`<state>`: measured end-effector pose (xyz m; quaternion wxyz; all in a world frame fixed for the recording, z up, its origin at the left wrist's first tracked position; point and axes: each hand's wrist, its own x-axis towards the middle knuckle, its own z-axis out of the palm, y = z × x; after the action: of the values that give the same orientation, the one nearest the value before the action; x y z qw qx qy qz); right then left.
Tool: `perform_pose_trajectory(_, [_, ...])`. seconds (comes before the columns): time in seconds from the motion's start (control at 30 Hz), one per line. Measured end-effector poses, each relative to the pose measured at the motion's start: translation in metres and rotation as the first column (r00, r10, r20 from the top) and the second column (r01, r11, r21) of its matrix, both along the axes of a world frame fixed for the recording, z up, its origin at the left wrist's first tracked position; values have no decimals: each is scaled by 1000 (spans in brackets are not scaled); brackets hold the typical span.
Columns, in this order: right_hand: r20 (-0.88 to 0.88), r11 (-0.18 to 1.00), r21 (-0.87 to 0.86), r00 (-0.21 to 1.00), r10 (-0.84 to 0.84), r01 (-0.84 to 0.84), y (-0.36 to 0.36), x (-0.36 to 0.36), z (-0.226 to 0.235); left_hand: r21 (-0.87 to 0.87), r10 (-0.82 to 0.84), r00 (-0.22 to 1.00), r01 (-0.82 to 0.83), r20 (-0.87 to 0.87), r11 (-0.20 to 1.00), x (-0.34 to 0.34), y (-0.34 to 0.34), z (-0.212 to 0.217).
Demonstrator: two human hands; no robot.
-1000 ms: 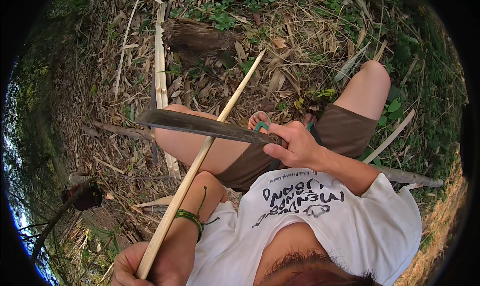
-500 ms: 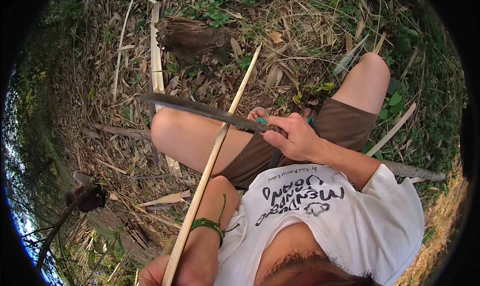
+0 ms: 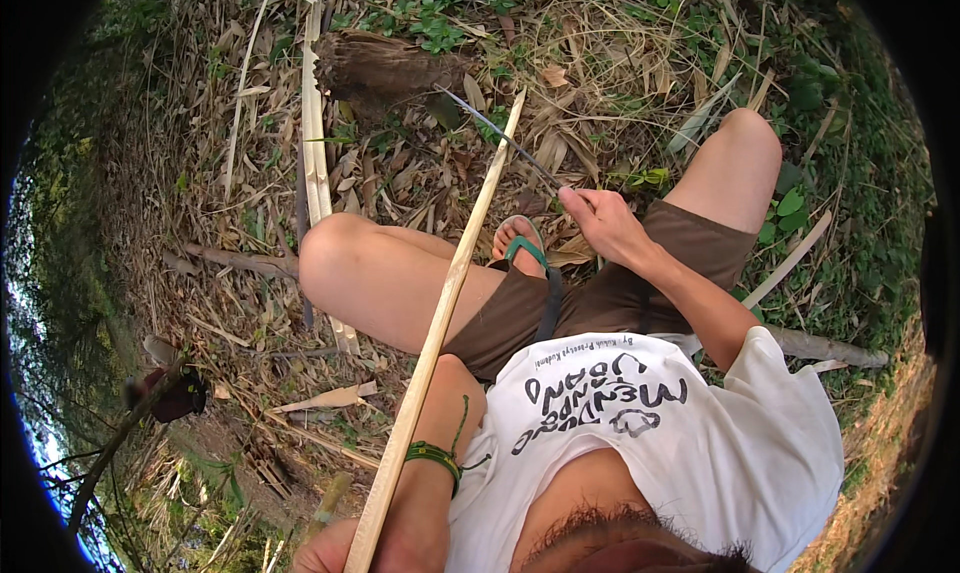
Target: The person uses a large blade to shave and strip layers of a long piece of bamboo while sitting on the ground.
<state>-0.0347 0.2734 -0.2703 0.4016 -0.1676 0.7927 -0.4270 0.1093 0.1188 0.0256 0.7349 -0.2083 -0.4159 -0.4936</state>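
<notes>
One strip (image 3: 438, 333), one blade (image 3: 480, 118), two hands on them!
I watched the left hand (image 3: 395, 548) close its fingers round the strip's lower end, the right hand's (image 3: 605, 223) fingers gripping the blade; pale, long, tapering to its far tip, the strip slanted across the left thigh (image 3: 400, 283), the blade crossing near that tip, contact unclear.

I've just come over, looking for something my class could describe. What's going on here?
A person sits outdoors, knees apart, above leaf-strewn ground. The left hand, partly cut off by the lower edge of the picture, grips a long pale wooden strip. The right hand holds a long blade, seen nearly edge-on. It crosses the strip near its far tip; whether they touch isn't clear.
</notes>
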Motion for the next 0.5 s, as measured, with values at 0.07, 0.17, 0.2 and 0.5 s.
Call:
perform_pose_trajectory(0.07, [58,993,-79,994,91,-86,-9,1,25,-9,30,1000,-30,0,1000,4,0,6])
perform_pose_trajectory(0.17, [-44,918,-332,976,213,-216,-15,19,78,-6,41,999,-41,4,999,3,-2,2])
perform_pose_trajectory(0.2, [-106,856,-436,961,257,-277,-16,23,83,-6,48,999,-48,5,999,2,-4,2])
perform_pose_trajectory(0.5, [16,991,-130,1000,-8,10,-29,-6,-21,-15,-87,986,86,-139,996,4,-9,0])
